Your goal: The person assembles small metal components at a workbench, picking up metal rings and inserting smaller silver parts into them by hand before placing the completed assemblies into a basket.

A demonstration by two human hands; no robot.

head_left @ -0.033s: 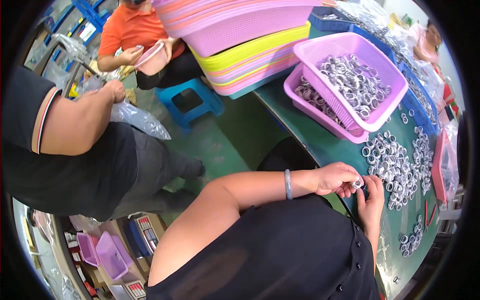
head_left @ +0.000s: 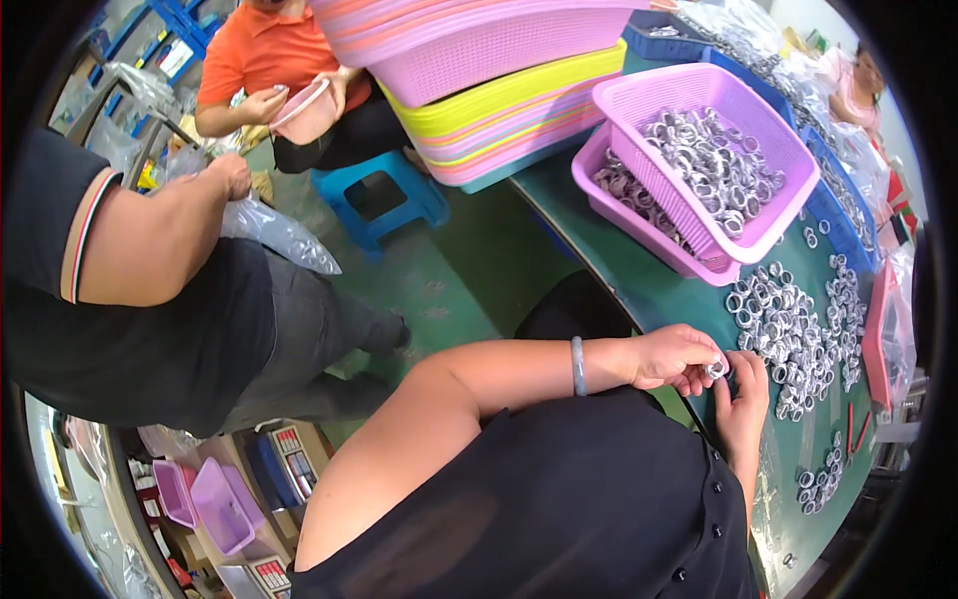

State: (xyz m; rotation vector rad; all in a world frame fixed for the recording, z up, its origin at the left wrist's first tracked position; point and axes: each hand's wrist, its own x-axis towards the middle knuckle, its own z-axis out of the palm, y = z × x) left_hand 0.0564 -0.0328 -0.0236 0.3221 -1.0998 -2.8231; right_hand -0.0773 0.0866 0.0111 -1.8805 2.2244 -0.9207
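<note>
A person in a black top works at a green bench [head_left: 669, 304], seen from above. The left hand [head_left: 679, 357], with a grey bangle [head_left: 578, 366] on its wrist, pinches a small silver ring [head_left: 715, 369] between thumb and fingertips. The ring is held just over the near edge of the bench. The right hand [head_left: 741, 394] meets it from the other side, thumb and fingers bent with a narrow gap between them; whether it also grips the ring cannot be told.

Beside the right hand, a large pile of similar rings [head_left: 783, 334] spreads across the middle of the bench. A narrower band of rings [head_left: 846, 309] lies toward the far edge, beside a red tray [head_left: 879, 334]. A smaller cluster [head_left: 820, 481] sits toward the lower end, near two thin red sticks [head_left: 860, 431].

Farther up the bench, a pink basket [head_left: 654, 175] full of rings rests tilted on a lower pink basket [head_left: 639, 245], also holding rings. Blue trays [head_left: 836, 225] line the far edge. Beyond the near edge are a blue stool [head_left: 426, 203] and a co-worker in an orange shirt [head_left: 264, 50], who holds a peach-coloured basket [head_left: 307, 118].
</note>
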